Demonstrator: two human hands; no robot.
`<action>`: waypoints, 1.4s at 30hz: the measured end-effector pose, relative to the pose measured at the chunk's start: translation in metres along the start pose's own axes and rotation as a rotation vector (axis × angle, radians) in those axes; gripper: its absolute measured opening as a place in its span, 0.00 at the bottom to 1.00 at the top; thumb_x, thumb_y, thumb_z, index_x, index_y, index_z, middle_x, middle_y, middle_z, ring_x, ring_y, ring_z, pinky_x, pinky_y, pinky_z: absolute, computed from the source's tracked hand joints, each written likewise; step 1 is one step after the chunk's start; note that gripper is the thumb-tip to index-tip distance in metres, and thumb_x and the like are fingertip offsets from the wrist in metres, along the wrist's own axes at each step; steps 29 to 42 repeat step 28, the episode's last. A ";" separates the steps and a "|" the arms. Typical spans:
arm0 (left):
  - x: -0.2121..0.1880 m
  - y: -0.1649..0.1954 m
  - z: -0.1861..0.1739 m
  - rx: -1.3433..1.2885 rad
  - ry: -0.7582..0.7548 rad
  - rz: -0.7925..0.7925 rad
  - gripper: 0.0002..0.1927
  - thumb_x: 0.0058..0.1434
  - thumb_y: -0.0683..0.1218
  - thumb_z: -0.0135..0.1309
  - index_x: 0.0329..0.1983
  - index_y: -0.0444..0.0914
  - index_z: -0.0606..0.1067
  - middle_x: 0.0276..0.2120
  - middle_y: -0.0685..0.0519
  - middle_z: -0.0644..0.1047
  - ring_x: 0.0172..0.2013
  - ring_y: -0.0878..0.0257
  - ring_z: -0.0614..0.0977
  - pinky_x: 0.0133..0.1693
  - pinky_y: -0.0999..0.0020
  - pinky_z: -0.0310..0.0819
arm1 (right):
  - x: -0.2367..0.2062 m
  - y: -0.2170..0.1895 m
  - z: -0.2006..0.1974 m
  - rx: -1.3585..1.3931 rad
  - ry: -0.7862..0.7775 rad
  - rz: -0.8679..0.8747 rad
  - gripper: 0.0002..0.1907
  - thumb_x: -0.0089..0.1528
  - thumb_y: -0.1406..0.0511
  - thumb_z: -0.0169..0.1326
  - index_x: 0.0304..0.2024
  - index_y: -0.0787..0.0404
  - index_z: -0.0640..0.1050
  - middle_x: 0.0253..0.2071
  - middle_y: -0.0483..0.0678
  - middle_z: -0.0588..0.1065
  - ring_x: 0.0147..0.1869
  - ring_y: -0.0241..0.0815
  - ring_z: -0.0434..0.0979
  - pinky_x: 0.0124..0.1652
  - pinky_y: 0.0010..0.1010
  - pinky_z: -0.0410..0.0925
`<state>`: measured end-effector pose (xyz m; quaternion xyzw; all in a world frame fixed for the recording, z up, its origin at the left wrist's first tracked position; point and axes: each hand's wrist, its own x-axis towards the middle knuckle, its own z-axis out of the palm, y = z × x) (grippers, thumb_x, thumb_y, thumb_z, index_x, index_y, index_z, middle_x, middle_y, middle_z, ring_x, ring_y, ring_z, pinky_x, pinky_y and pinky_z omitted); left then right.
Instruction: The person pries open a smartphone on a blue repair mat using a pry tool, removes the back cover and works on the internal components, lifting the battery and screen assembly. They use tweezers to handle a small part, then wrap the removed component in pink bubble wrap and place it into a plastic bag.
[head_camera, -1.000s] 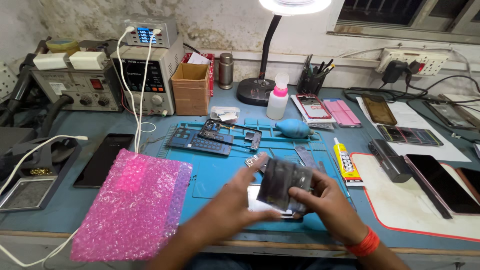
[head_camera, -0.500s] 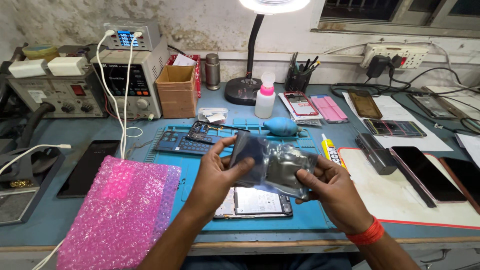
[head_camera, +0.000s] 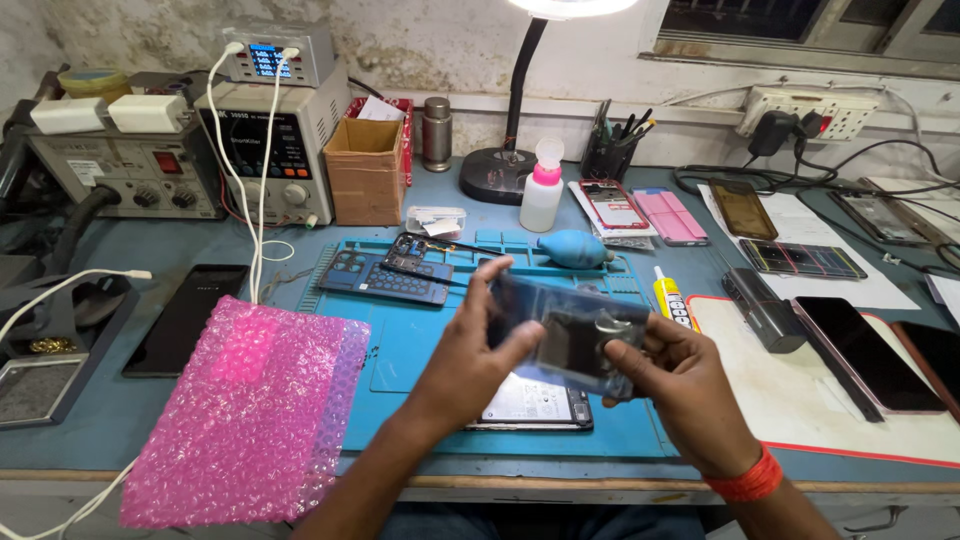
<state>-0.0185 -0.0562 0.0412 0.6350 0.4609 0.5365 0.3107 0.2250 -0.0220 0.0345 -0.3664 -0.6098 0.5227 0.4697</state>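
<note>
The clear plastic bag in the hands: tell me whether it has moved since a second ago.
Yes. The clear plastic bag has been lifted off the blue mat and now sits above the opened phone.

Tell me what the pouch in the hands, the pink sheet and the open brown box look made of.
Pouch: thin clear plastic film, glossy, see-through, crinkled.
Pink sheet: bubble wrap, likely plastic; rows of small air cells, translucent.
Brown box: cardboard by its look, matt brown with raw flap edges.
</note>
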 end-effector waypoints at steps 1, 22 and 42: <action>0.004 -0.001 -0.007 -0.080 0.012 -0.004 0.33 0.63 0.48 0.55 0.71 0.41 0.62 0.47 0.47 0.78 0.47 0.61 0.80 0.51 0.67 0.75 | 0.002 0.000 -0.003 0.022 0.016 -0.005 0.18 0.62 0.65 0.59 0.51 0.70 0.79 0.36 0.50 0.83 0.33 0.37 0.81 0.31 0.31 0.76; 0.012 -0.004 -0.033 -0.213 0.271 -0.089 0.16 0.56 0.46 0.69 0.42 0.36 0.76 0.23 0.55 0.78 0.23 0.73 0.76 0.24 0.79 0.67 | 0.007 -0.007 -0.022 -0.142 0.016 -0.144 0.23 0.58 0.69 0.63 0.56 0.65 0.76 0.48 0.48 0.78 0.44 0.37 0.82 0.37 0.29 0.79; 0.013 -0.014 -0.029 -0.255 0.353 0.022 0.14 0.58 0.46 0.68 0.38 0.35 0.75 0.29 0.54 0.80 0.26 0.74 0.78 0.25 0.79 0.72 | 0.008 -0.011 -0.022 -0.236 0.015 -0.057 0.24 0.55 0.69 0.65 0.55 0.62 0.78 0.46 0.50 0.77 0.42 0.37 0.82 0.36 0.29 0.78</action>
